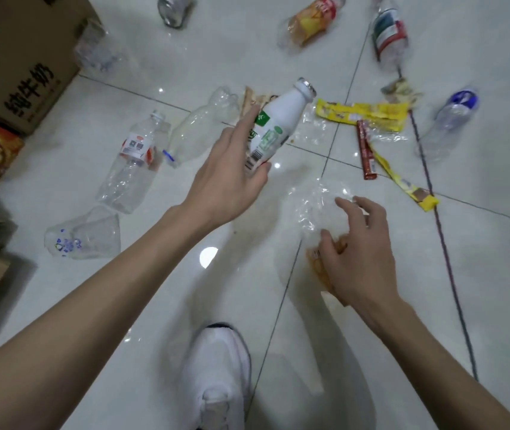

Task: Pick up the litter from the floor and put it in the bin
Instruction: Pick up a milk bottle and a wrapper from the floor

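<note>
I have the left hand (229,178) wrapped round the lower half of the white bottle (278,125), thumb under and fingers across its green label, neck tilted away from me. The right hand (359,252) is curled onto a crumpled clear wrapper (315,206) on the floor (216,57), thumb and fingers pinching it. More litter lies around: clear bottles (136,162) to the left, yellow wrappers (362,114) beyond, near a cardboard box (15,57).

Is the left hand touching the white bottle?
Touching. Head view shows the left hand gripping the white bottle, thumb at its base, fingers across the label.
</note>
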Action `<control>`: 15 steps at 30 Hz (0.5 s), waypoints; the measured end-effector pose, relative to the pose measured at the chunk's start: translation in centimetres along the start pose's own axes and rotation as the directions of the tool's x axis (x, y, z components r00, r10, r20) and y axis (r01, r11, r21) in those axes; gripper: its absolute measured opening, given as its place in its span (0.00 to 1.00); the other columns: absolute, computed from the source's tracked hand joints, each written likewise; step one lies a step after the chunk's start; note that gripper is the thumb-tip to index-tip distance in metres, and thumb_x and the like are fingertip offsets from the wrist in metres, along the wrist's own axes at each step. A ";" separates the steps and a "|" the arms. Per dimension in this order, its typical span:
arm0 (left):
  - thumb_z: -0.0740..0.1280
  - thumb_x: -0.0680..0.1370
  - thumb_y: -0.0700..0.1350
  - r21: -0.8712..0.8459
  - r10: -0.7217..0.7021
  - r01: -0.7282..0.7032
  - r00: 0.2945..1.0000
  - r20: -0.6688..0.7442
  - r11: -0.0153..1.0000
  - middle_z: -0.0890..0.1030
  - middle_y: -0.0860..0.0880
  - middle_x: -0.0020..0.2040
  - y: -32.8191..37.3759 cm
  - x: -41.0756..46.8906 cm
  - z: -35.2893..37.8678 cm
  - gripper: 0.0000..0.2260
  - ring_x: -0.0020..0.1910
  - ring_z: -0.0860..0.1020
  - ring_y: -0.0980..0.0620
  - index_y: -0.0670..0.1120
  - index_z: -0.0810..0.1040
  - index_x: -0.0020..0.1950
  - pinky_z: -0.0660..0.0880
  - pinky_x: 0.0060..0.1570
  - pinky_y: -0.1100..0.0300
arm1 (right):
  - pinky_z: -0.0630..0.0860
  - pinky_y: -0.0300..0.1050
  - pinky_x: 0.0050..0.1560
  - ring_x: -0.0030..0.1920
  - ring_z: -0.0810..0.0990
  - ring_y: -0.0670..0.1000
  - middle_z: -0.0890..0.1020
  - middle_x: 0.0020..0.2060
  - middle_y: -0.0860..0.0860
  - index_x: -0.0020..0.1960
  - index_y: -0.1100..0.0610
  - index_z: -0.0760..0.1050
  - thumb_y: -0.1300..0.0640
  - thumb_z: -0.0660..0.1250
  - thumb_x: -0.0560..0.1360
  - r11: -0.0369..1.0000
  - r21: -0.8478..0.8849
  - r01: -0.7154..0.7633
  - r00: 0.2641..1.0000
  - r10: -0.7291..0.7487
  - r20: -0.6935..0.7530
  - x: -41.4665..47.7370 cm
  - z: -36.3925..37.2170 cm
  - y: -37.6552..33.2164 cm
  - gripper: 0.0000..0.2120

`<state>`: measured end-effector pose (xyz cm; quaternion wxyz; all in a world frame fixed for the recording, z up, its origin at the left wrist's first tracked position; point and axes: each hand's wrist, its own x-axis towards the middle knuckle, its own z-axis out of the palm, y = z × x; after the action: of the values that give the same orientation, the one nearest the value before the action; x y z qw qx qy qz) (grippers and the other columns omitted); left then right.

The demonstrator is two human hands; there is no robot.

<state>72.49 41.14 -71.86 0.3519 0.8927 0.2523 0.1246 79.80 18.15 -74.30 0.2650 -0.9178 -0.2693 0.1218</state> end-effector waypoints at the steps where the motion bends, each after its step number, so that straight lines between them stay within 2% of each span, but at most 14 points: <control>1: 0.66 0.78 0.48 -0.019 0.039 -0.039 0.999 0.005 0.999 0.67 0.50 0.74 1.6 0.3 0.2 0.34 0.71 0.68 0.50 0.54 0.54 0.80 0.71 0.65 0.50 | 0.74 0.47 0.59 0.62 0.69 0.44 0.62 0.75 0.49 0.74 0.49 0.67 0.52 0.68 0.78 0.999 0.016 -0.028 0.999 0.028 -0.036 -0.3 -1.5 0.5 0.26; 3: 0.66 0.79 0.48 -0.047 0.107 -0.106 0.994 0.018 0.993 0.67 0.51 0.75 4.9 1.1 0.6 0.33 0.71 0.67 0.51 0.52 0.55 0.80 0.70 0.66 0.50 | 0.74 0.46 0.60 0.61 0.70 0.42 0.62 0.74 0.47 0.75 0.48 0.67 0.51 0.68 0.78 0.995 0.059 -0.076 0.991 0.082 -0.109 -1.0 -4.2 1.4 0.26; 7: 0.66 0.79 0.50 -0.055 0.245 -0.241 0.965 0.087 0.969 0.70 0.49 0.70 11.9 2.4 2.3 0.33 0.65 0.71 0.52 0.54 0.54 0.80 0.74 0.61 0.48 | 0.76 0.48 0.59 0.57 0.75 0.39 0.65 0.72 0.48 0.73 0.50 0.69 0.54 0.69 0.77 0.980 0.156 -0.126 0.941 0.168 -0.295 -3.0 -9.0 3.6 0.26; 11: 0.68 0.79 0.49 -0.074 0.372 -0.365 0.917 0.145 0.928 0.71 0.48 0.69 17.2 2.9 4.1 0.33 0.64 0.73 0.52 0.53 0.55 0.80 0.74 0.61 0.51 | 0.78 0.55 0.58 0.63 0.77 0.53 0.67 0.71 0.50 0.72 0.50 0.69 0.55 0.71 0.76 0.968 0.184 -0.171 0.874 0.236 -0.424 -5.4 -12.8 5.7 0.26; 14: 0.68 0.78 0.48 -0.115 0.478 -0.464 0.858 0.188 0.878 0.72 0.49 0.70 21.9 3.0 6.2 0.33 0.66 0.73 0.50 0.51 0.57 0.80 0.71 0.63 0.56 | 0.77 0.56 0.60 0.63 0.76 0.54 0.68 0.70 0.51 0.73 0.52 0.69 0.56 0.71 0.75 0.954 0.208 -0.214 0.809 0.293 -0.510 -8.2 -16.2 7.6 0.27; 15: 0.68 0.78 0.48 -0.127 0.507 -0.491 0.837 0.207 0.862 0.72 0.49 0.69 23.6 2.9 6.9 0.33 0.64 0.74 0.49 0.51 0.56 0.80 0.72 0.62 0.54 | 0.76 0.56 0.61 0.64 0.76 0.54 0.68 0.70 0.51 0.73 0.52 0.69 0.56 0.71 0.76 0.949 0.214 -0.233 0.783 0.314 -0.536 -9.4 -17.4 8.2 0.27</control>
<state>86.29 24.04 -60.43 0.3646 0.9233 -0.0366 0.1147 81.92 -0.23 -63.63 0.3738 -0.9215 -0.0338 -0.0994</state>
